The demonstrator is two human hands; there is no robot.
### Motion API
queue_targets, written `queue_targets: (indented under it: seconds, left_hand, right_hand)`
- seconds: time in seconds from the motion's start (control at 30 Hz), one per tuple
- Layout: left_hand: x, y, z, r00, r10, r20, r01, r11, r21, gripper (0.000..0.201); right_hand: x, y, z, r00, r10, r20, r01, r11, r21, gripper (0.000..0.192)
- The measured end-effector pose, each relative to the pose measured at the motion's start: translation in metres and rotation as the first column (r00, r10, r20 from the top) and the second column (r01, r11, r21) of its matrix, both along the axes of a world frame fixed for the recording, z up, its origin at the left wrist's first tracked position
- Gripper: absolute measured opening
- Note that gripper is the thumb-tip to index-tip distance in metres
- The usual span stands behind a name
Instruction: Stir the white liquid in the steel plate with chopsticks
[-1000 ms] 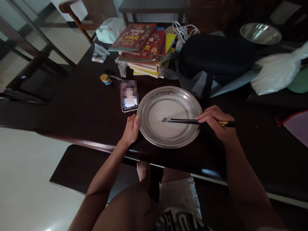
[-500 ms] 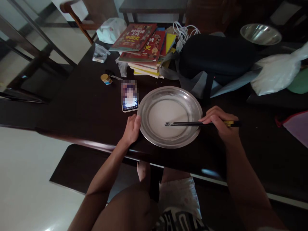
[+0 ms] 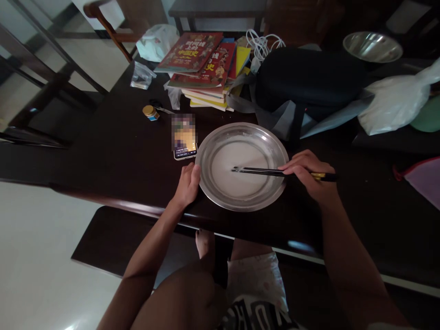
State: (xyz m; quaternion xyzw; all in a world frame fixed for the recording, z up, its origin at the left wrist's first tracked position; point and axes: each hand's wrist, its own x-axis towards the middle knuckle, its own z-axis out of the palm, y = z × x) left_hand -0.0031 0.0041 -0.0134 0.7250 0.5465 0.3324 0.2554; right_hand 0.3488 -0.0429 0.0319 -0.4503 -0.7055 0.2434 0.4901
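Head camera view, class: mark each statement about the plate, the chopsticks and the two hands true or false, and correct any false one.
1. The right hand holds a pair of chopsticks with their tips over the plate. True.
2. The left hand is lifting the plate off the table. False: the plate sits on the table and the left hand rests against its near-left rim.
3. A phone lies just left of the plate. True.
4. The plate is piled with noodles. False: it holds only a thin whitish layer.
5. A stack of books lies beyond the plate. True.
6. The small gold-lidded jar stands on the plate. False: it stands on the table, left of the phone.
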Motion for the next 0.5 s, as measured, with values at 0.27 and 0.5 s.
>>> queue_targets:
  seconds: [0.27, 0.5]
  left_hand:
    - [0.0006, 0.0, 0.001, 1.0, -0.003, -0.02, 0.003, 1.0, -0.013, 0.076]
    - [0.002, -0.001, 0.0043, 0.999, 0.0, -0.038, -0.001, 1.0, -0.018, 0.074]
  right_hand:
    - [0.0003, 0.0014, -0.0007, 1.0, 0.028, -0.012, -0.028, 1.0, -0.005, 0.025]
    - [0.0004, 0.0016, -0.0012, 0.999, -0.002, -0.055, 0.002, 1.0, 0.0, 0.03]
